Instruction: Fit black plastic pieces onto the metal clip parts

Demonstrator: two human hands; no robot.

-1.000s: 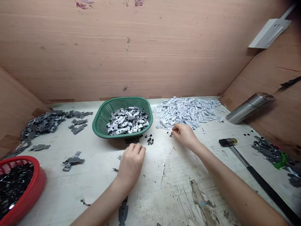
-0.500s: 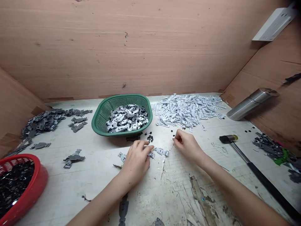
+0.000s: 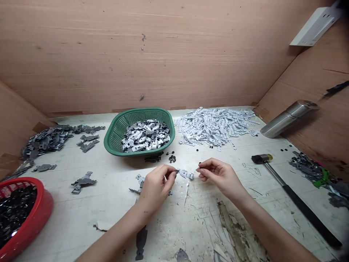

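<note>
Between the thumb and index finger of my left hand is one end of a flat grey-white clip-like part, which points right toward my other hand. My right hand pinches a small black piece at its fingertips, a short gap from the part. More grey parts lie beside and partly behind my left hand. Several small black pieces sit on the table just beyond the hands, in front of the green basket.
White flat parts are heaped behind my right hand. A hammer and metal cylinder are at right, near dark scraps. On the left are a red basket of black pieces and a grey part pile.
My right hand has picked up a small black piece from the table and turned its fingers leftward. My left hand now pinches the end of the grey-white part instead of resting over the parts.
</note>
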